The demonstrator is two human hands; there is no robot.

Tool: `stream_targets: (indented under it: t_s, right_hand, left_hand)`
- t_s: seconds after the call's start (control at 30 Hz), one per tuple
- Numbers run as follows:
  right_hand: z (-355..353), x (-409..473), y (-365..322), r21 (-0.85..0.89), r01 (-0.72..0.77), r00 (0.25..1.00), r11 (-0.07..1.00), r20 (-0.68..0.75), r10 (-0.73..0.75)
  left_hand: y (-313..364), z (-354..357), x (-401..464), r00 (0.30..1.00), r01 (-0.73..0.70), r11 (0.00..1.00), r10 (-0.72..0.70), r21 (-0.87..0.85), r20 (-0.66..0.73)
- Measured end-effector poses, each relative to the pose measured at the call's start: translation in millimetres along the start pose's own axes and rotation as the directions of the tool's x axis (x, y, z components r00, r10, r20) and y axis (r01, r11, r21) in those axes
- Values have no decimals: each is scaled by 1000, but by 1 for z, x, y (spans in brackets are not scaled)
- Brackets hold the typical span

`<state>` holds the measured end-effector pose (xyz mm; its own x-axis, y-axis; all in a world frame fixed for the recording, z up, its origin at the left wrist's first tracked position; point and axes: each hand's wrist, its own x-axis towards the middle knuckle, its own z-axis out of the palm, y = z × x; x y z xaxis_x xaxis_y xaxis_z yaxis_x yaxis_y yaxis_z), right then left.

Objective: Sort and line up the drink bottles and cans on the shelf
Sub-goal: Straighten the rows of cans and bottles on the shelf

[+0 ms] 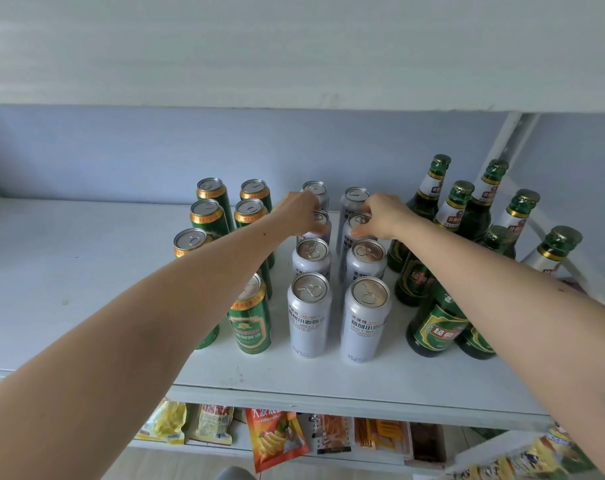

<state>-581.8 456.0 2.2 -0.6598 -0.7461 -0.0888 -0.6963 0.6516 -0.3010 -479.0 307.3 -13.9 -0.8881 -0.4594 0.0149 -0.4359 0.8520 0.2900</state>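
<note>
both arms reach in over the white shelf (86, 271). left hand (299, 207) sits on the third-back can of the left white row (320, 223), fingers curled round its top, holding it. right hand (386, 216) is on the third-back can of the right white row (354, 226), fingers (358, 233) pinched at its rim; looks like a grip but can't tell how firm.

white cans (309, 313) stand in 2 rows of 4, front to back, mid shelf, rows just beside each other. front can of the right row (365, 317) is upright, label facing the camera.

green cans (251, 317) stand left of the white ones, also approx 2 rows, partly hidden by the left forearm. back ones (211, 192) sit near the rear wall.

green glass bottles (436, 327) with gold-and-white neck labels are grouped on the right, upright, close together, less tidy than the cans; right forearm covers some. rearmost bottle (434, 188) stands near the back wall, another (554, 251) is off to the far right.

below the shelf, snack packets (277, 438) hang or lie on a lower level.
</note>
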Motion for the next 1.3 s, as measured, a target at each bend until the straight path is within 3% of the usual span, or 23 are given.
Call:
stream_targets:
  t_s: [0.17,0.33,0.4,0.7,1.3]
  right_hand:
    - [-3,5,0,-9,-4,1000,1000,12,4]
    - [-12,23,-3,93,-65,983,994,-164,80]
    - [-13,32,-3,92,-76,974,993,-206,93]
    - [6,66,-7,105,-70,984,992,-155,86]
    - [6,66,2,145,-75,976,987,-192,102]
  left_hand:
    - [-5,-3,1,997,21,996,-27,-82,-77]
    - [-15,-14,18,978,40,994,-60,-104,-198]
    - [-18,-16,28,983,34,995,-50,-90,-175]
    - [-23,-7,65,1000,-10,998,10,-70,4]
    - [-22,-2,71,1000,-21,997,22,-72,4]
